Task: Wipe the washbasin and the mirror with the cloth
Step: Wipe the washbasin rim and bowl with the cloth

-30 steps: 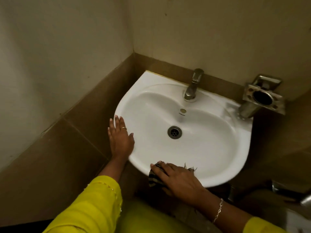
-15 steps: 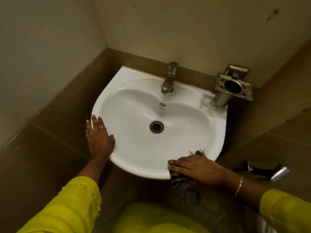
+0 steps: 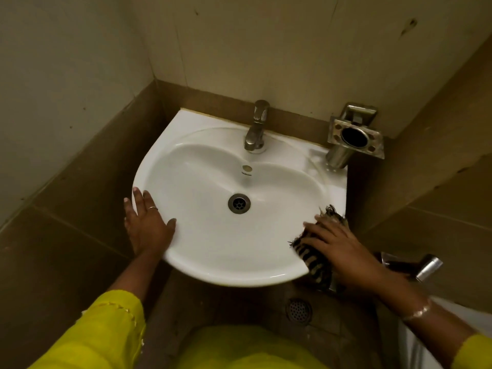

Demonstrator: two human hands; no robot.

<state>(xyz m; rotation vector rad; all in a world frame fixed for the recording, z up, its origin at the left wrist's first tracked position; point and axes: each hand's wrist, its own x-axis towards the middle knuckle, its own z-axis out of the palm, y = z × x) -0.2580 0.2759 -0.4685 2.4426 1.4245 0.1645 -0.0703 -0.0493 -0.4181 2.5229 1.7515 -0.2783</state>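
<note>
A white washbasin (image 3: 213, 251) sits in a wall corner, with a round metal drain (image 3: 239, 203) in its bowl. My right hand (image 3: 343, 249) presses a dark striped cloth (image 3: 314, 258) flat against the basin's right front rim; the cloth's frayed end sticks out past my fingers. My left hand (image 3: 147, 225) lies flat on the left rim, fingers spread, holding nothing. No mirror is in view.
A metal tap (image 3: 256, 126) stands at the back of the basin. A steel holder (image 3: 351, 139) is fixed to the wall at the back right. A floor drain (image 3: 298, 311) lies below the basin, a metal fitting (image 3: 426, 267) at the right.
My right hand has slid the cloth along the front rim from the middle to the right side. My left hand has stayed on the left rim.
</note>
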